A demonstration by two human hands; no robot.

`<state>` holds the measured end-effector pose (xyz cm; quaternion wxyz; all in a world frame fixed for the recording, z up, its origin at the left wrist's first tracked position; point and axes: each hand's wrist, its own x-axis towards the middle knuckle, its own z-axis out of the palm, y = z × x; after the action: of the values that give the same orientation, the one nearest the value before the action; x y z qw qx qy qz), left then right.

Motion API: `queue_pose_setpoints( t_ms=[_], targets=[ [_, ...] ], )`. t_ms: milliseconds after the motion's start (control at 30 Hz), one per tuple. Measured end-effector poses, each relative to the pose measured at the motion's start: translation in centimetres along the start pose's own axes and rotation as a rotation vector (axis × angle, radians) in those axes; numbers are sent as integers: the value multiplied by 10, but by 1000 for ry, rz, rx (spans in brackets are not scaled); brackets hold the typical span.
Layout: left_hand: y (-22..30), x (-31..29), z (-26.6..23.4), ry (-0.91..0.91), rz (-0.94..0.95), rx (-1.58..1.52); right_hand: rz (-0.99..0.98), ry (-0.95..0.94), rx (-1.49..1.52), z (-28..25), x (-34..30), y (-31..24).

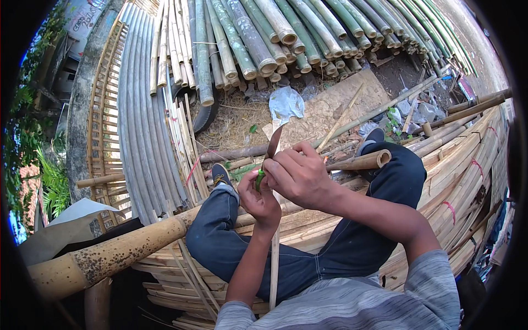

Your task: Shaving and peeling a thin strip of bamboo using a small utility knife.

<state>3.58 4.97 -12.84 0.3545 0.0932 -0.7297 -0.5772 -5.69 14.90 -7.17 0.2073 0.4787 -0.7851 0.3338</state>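
Observation:
A long pale bamboo strip [274,265] rises from my lap and passes up between my hands. My left hand [257,204] is closed around the strip, with its thumb and fingers bent at a small bright green piece [260,179] whose kind I cannot make out. Just to the right and slightly higher, my right hand [297,175] is closed on a knife; its brownish blade [274,143] points up against the strip. The knife's handle is hidden inside the fist.
Large bamboo poles [264,63] are stacked ahead. Split bamboo bundles [456,192] lie beneath me and to the right. A thick bamboo pole [118,250] crosses at left, near corrugated sheets [140,115]. A cut bamboo tube [363,161] points past my right wrist.

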Motion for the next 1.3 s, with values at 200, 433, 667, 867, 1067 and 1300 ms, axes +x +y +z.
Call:
queue_pose_setpoints(
  t_ms=[200, 433, 667, 867, 1067, 1300],
  targets=[
    [-2, 1, -2, 23, -29, 56, 19, -11, 6, 3, -1, -1],
    [9, 13, 6, 57, -194, -92, 45, 102, 31, 3, 3, 9],
    [8, 18, 8, 35, -140, -44, 52, 117, 5, -1, 9, 9],
    [5, 19, 3, 19, -169, -36, 107, 86, 25, -1, 8, 12],
    [11, 35, -6, -63, -261, 195, 170, -80, -161, -19, 21, 13],
    [1, 45, -15, -284, -32, 449, 84, -333, -125, -5, 6, 31]
  ],
)
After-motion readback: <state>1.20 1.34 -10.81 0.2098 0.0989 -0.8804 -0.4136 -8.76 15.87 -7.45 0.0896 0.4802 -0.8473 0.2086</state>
